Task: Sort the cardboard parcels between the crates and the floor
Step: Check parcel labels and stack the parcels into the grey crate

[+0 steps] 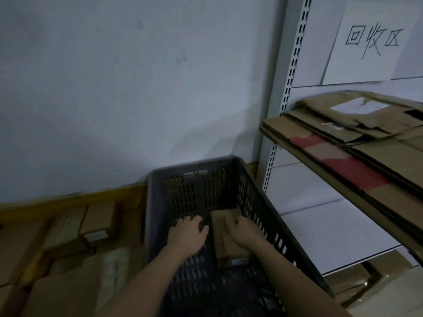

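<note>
Head view, right hand [246, 233] gripping parcel [225, 242] in crate [158, 179] (black), left hand [187, 235] spread, empty.

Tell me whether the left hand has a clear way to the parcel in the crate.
Probably yes. The left hand is already inside the dark crate, right beside the cardboard parcel that the right hand grips, with nothing between them.

Brown parcel [225, 236] inside black crate [270, 223]
</note>
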`<state>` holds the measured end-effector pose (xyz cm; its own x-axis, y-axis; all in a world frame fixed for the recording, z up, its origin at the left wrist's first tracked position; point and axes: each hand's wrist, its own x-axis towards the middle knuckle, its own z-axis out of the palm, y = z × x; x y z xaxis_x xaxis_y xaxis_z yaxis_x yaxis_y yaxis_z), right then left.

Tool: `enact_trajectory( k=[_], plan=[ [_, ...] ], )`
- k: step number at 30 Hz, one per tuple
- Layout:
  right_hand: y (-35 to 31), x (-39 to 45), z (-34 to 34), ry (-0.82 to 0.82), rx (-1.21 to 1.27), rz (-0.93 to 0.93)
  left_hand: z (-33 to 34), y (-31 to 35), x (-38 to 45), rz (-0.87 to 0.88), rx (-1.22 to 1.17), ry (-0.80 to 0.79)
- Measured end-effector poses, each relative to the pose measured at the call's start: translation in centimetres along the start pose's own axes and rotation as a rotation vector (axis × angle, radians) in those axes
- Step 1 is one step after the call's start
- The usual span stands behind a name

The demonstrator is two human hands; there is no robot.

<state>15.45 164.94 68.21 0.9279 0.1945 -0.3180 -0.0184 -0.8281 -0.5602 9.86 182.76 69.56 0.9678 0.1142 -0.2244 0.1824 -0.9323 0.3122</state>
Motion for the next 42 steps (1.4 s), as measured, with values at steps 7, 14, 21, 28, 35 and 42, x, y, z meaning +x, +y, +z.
enact_trajectory(
  k=[7, 14, 21, 28, 35, 42],
  plan=[
    [3.1, 4.9, 2.9, -0.169, -0.041, 0.211, 4.3, -0.1, 3.9, -0.144, -0.185, -0.181],
    [5.6, 6.5, 4.8, -0.19, 0.146, 0.31, 7.3, 0.1, 5.5, -0.27, -0.339, -0.364],
    [5.6, 6.3, 5.1, -0.175, 0.295, 0.331, 9.9, -0.3, 6.0, -0.347, -0.601, -0.467],
    [3.0, 5.5, 3.4, -0.089, 0.661, 0.277, 6.0, -0.3, 5.1, -0.36, -0.771, -0.329],
    [-0.5, 3.7, -0.8, -0.009, 0.877, 0.124, -2.0, 0.0, 3.2, -0.219, -0.718, -0.13],
    [-6.0, 0.9, -4.8, 0.088, 0.935, -0.062, -10.8, -2.8, 0.4, -0.126, -0.484, 0.268]
  ],
)
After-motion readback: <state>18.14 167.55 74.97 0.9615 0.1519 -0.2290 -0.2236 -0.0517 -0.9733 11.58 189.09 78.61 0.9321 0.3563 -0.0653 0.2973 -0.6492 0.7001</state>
